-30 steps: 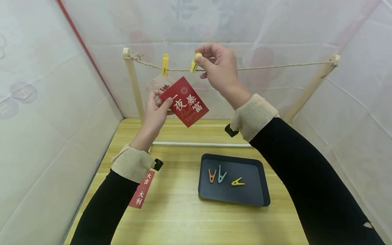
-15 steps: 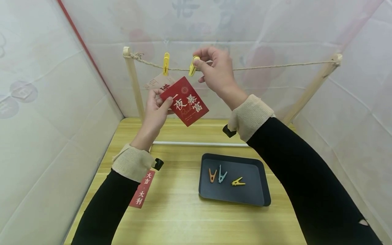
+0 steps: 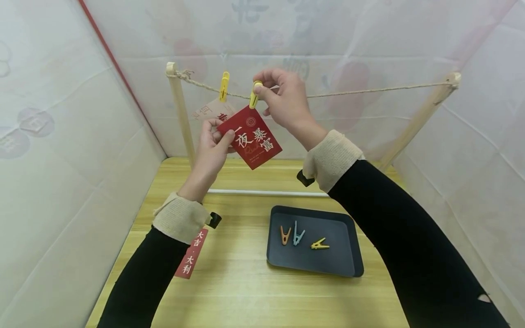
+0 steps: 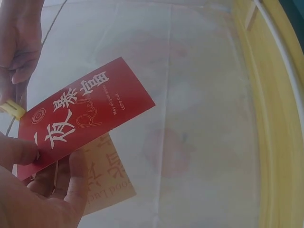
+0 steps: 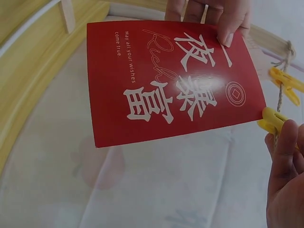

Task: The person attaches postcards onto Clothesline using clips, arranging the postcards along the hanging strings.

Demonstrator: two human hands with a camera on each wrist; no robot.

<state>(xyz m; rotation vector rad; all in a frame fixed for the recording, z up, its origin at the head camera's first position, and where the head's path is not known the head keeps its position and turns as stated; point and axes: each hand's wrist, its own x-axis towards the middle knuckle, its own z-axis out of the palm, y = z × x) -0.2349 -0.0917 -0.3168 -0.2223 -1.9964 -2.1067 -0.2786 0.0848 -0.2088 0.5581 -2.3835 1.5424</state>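
My left hand [image 3: 212, 148] pinches the red card [image 3: 253, 143] by its left corner, just under the rope [image 3: 369, 91]. My right hand [image 3: 289, 100] pinches a yellow clip [image 3: 254, 98] at the rope, tip at the card's top corner; can't tell if it's biting. Left of that, another clip [image 3: 223, 87] holds a beige card [image 3: 211, 110]. Tray [image 3: 338, 262] on worktop [image 3: 229, 300]: orange clip [image 3: 285, 238], blue clip [image 3: 297, 237], spare yellow clip [image 3: 319, 244].

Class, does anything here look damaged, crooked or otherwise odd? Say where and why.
The right black sleeve has a small pale gap near the head view's bottom-right corner, possibly a hole. On the line, the pale card hangs aslant from its yellow clip; the red card is tilted too, one corner uppermost. Nothing looks spilled.
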